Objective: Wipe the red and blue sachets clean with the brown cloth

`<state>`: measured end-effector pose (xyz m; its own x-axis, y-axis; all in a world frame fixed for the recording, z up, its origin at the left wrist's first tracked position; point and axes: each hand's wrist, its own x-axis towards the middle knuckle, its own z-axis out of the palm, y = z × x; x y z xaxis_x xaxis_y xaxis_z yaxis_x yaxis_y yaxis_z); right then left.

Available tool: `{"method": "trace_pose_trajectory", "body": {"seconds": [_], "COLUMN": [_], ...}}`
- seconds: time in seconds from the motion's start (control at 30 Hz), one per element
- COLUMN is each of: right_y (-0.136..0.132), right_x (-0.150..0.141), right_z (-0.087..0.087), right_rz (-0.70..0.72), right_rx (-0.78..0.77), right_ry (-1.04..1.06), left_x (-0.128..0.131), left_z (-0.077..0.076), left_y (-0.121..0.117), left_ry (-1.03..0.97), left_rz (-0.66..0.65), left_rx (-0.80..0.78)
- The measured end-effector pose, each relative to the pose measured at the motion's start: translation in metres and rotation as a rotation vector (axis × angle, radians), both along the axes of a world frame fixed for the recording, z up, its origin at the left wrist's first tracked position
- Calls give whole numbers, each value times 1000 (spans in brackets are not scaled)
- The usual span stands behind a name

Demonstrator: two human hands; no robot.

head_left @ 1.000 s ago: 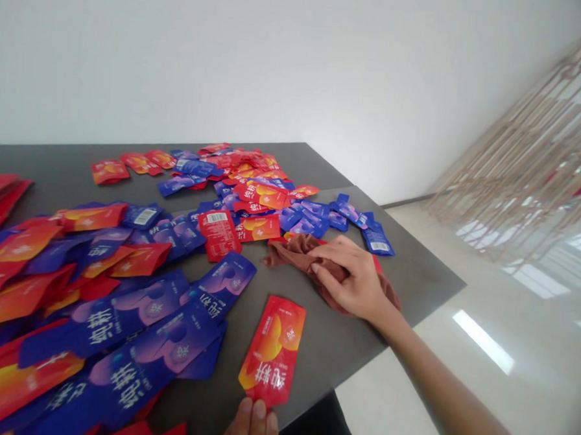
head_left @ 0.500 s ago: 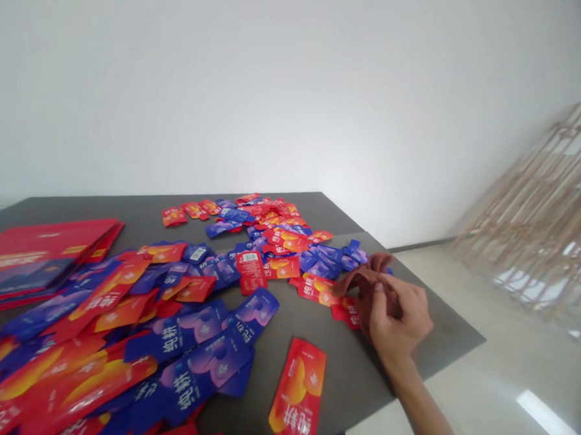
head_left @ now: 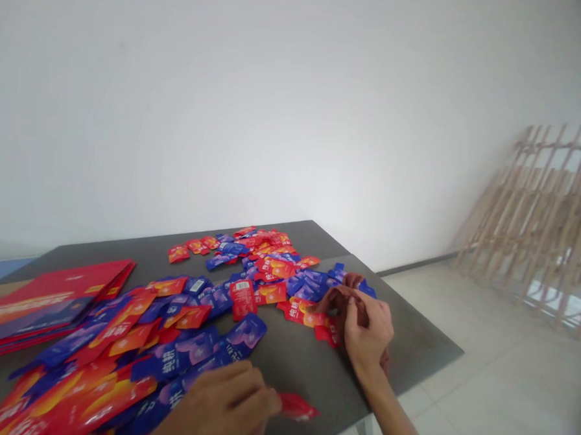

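Note:
Low in the head view, my left hand (head_left: pixel 229 402) is closed, pinching the end of a red sachet (head_left: pixel 298 407) that points right over the dark table. Motion blurs this hand and the sachet. My right hand (head_left: pixel 368 330) is closed around a crumpled brown cloth (head_left: pixel 335 299) near the table's right edge. Part of the cloth hangs below the fingers. Just left of the cloth lie red sachets (head_left: pixel 301 311), one partly covered by it. A big heap of blue and red-orange sachets (head_left: pixel 117 364) lies beside and behind my left hand.
Folded red and blue packages (head_left: pixel 47 302) lie stacked on the left of the dark table (head_left: pixel 306 367). More mixed sachets (head_left: pixel 264 242) spread toward the far edge. A white wall (head_left: pixel 277 100) stands behind. Wooden lattice racks (head_left: pixel 538 224) lean at the right, above a pale floor.
My left hand has come up into view with the red sachet, which has tipped from upright to nearly flat. My right hand still grips the cloth. The camera view has shifted.

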<state>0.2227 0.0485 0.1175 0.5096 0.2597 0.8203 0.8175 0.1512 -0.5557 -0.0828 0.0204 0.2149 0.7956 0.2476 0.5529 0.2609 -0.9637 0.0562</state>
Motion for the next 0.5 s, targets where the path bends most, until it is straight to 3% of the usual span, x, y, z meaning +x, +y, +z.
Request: {"method": "trace_pose_trajectory", "body": {"seconds": [0.1, 0.2, 0.37, 0.5], "right_y": [2, 5, 7, 8], "right_x": [6, 16, 29, 27], "right_z": [-4, -9, -16, -17], "right_rz": [-80, -137, -152, -94], "right_rx": [43, 98, 144, 134], "right_ry": [249, 413, 585, 618], "left_x": [15, 31, 68, 94], "left_z": [15, 16, -6, -37], "left_y": [25, 54, 91, 90], "left_ry": [-50, -25, 175, 370], "left_rz": [59, 134, 125, 99], "left_rx": [54, 130, 228, 251]}}
